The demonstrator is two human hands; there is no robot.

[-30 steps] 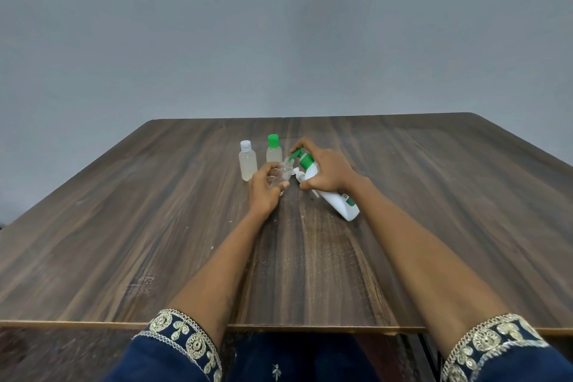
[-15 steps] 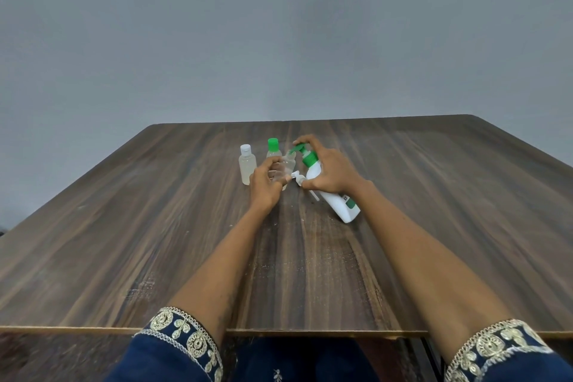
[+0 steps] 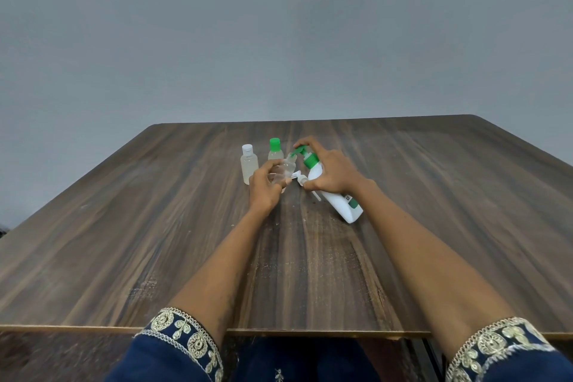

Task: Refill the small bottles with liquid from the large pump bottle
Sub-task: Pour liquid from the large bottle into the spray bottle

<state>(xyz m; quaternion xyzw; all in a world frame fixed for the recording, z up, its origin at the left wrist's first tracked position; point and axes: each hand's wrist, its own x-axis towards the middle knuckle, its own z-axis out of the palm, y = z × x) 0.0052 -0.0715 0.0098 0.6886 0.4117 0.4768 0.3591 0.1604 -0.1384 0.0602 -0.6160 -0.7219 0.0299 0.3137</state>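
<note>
Since a moment ago I've tilted the large pump bottle [image 3: 336, 195] further, my right hand [image 3: 331, 172] gripping it with the nozzle at the open small bottle [image 3: 285, 169] held in my left hand [image 3: 266, 186] above the worktop [image 3: 155, 226], so filling can begin.

A plain indoor room, perhaps in a home: a dark wooden table [image 3: 155, 226] fills the lower frame, a bare grey wall [image 3: 279, 25] stands above.

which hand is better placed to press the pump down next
Right. The right hand already grips the tilted pump bottle, a finger over its green pump head; the left hand holds the small open bottle.
</note>
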